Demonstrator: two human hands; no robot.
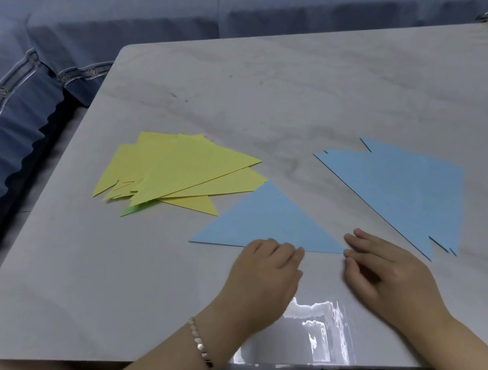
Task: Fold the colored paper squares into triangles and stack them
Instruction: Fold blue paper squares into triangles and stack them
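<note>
The left hand point(267, 265), fingers bent, is pressing the blue triangle point(269, 220) along its fold, grip unclear; the right hand point(384, 272), fingers open, is steadying its corner.

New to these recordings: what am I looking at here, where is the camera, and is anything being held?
No machine here: a person works with bare hands, filmed by one camera worn on the head, looking down. On the table lie a yellow pile of folded triangles, a green sheet peeking from under it, and a blue pile. Between them lies a single blue triangle. The left hand rests on its near edge; the right hand touches its right corner with straight fingers. Nothing is lifted.
</note>
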